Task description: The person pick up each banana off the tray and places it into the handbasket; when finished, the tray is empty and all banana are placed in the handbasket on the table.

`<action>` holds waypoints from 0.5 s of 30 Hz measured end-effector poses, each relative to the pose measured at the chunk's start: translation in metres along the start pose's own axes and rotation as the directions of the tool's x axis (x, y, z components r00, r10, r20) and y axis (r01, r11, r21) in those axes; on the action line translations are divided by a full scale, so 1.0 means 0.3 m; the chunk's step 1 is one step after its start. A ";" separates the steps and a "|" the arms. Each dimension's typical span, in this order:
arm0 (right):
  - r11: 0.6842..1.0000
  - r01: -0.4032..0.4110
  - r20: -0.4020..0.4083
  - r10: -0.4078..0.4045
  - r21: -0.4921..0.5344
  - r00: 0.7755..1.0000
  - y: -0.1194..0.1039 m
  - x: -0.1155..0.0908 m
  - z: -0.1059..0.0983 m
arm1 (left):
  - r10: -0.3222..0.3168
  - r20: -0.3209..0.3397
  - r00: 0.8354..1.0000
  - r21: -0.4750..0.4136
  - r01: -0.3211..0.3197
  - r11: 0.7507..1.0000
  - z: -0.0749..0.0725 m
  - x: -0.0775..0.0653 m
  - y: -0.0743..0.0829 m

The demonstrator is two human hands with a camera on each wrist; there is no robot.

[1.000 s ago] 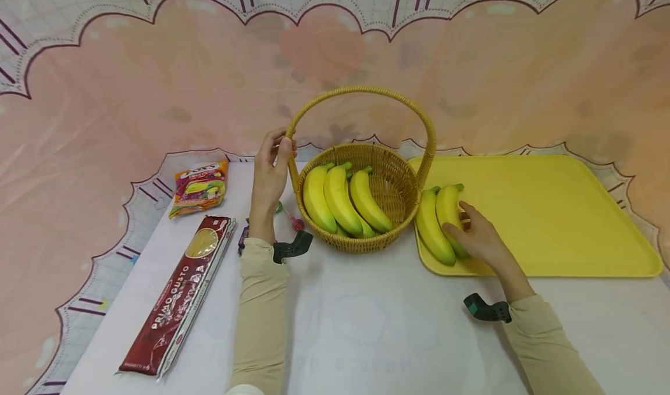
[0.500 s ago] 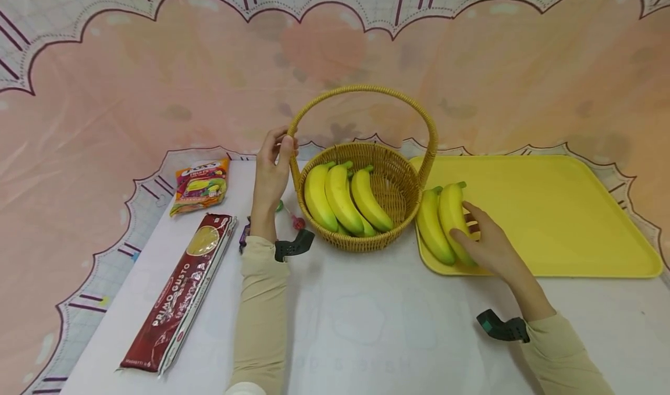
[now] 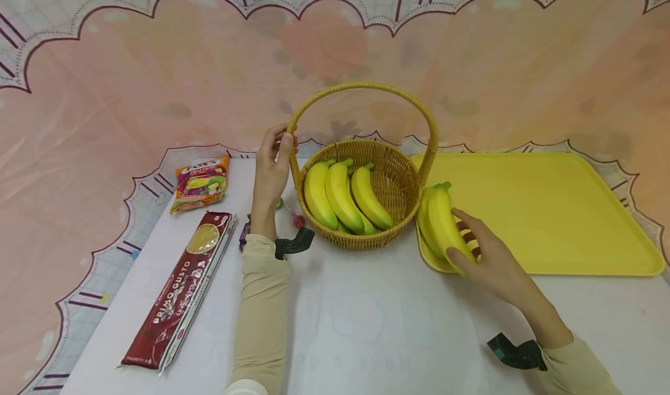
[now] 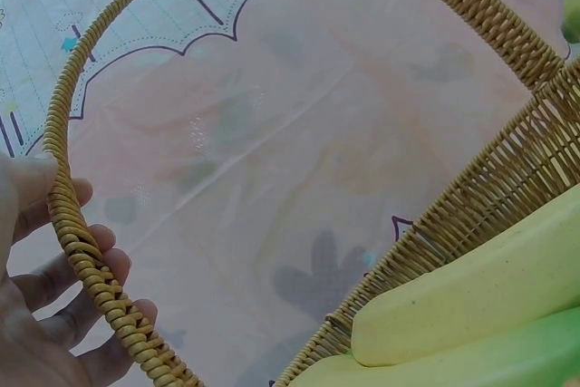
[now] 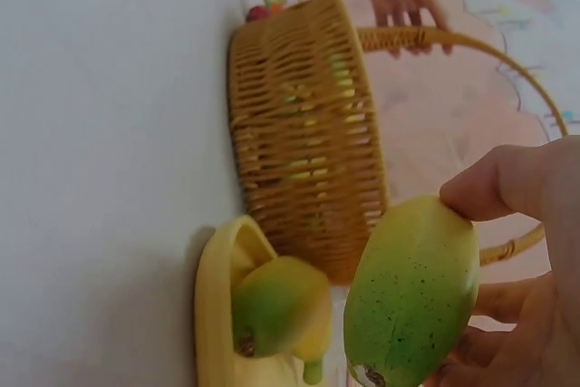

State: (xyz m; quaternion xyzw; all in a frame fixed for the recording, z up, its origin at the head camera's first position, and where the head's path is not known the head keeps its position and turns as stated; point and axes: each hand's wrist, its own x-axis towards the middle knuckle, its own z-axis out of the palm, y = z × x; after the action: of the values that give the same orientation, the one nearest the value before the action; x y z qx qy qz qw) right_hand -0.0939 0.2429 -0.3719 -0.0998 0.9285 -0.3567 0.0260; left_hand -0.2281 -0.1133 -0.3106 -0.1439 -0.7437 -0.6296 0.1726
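My left hand grips the left side of the wicker basket's handle, thumb on one side and fingers curled behind it. Several bananas lie inside the wicker basket. Over the left end of the yellow tray, my right hand holds a banana between thumb and fingers. In the right wrist view this banana is raised clear of another banana, which rests on the tray beside the basket. From the head, the held banana partly covers that lower one.
Left of the basket lie a dark red spaghetti packet and an orange snack bag. A lollipop and a purple wrapped sweet sit close to the left forearm. Behind the table hangs a patterned cloth.
The right hand has closed round the right-hand banana on the tray and lifted it, tilting it leftward over the other one. The left hand stays on the basket handle.
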 end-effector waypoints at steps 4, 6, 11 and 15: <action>0.999 0.054 -0.004 -0.054 -0.004 0.999 -0.035 -0.008 -0.003 | -0.004 -0.002 1.000 -0.001 0.004 1.000 0.000 0.000 0.001; 0.997 0.075 -0.002 -0.075 -0.010 0.997 -0.054 -0.004 -0.005 | -0.003 -0.002 1.000 -0.004 0.003 1.000 0.000 0.002 -0.002; 0.994 0.101 0.013 -0.101 -0.036 0.995 -0.098 0.022 -0.010 | -0.002 -0.001 1.000 -0.008 0.002 1.000 0.001 0.004 -0.005; 0.993 0.111 0.031 -0.110 -0.030 0.993 -0.133 0.046 -0.018 | -0.013 0.001 1.000 0.000 0.013 1.000 0.000 0.002 -0.002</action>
State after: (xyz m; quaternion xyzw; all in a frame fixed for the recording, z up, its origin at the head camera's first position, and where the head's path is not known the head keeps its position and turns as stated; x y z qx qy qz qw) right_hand -0.1013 0.2147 -0.3410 -0.1568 0.9266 -0.3413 0.0184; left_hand -0.2290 -0.1134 -0.3108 -0.1392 -0.7448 -0.6306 0.1683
